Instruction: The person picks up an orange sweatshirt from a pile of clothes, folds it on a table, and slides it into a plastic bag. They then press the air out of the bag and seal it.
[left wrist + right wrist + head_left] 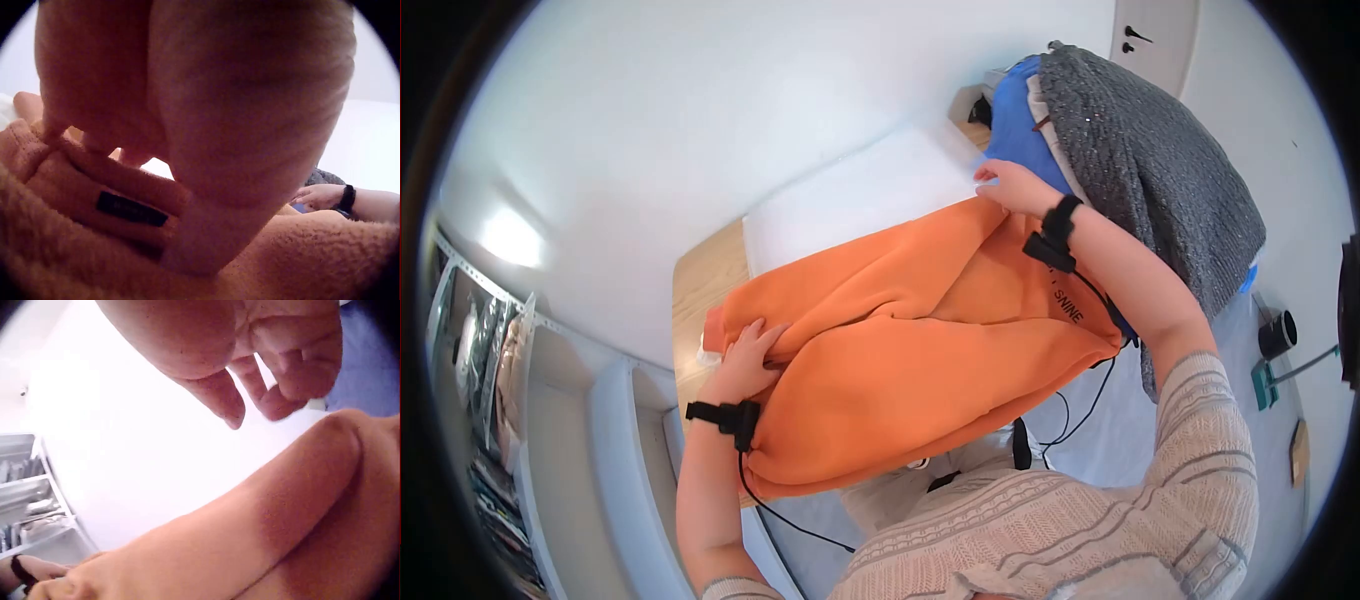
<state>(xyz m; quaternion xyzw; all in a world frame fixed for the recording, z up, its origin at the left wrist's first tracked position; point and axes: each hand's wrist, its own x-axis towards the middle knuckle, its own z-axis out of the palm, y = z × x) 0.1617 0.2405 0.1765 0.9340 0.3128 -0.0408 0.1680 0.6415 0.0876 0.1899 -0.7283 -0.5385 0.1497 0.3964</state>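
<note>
An orange garment (pixel 880 370) lies bunched and folded over the table, with black lettering near its right end. My left hand (pixel 745 365) rests on its left part, fingers spread on the cloth. In the left wrist view that hand (pixel 206 125) touches the fleecy fabric (pixel 312 250) beside a dark label (pixel 131 209). Just above the garment's far right edge is my right hand (pixel 1015 187), fingers loosely bent. From the right wrist view, the right hand (pixel 269 356) hangs over the orange cloth (pixel 206 550), apart from it and holding nothing.
A white sheet (pixel 860 195) covers the back of the wooden table (pixel 710 270). Dark grey knitwear (pixel 1140 160) and blue cloth (pixel 1020 120) are heaped at the back right. Shelves (pixel 570 450) stand at left; a black cable (pixel 1090 405) hangs below the garment.
</note>
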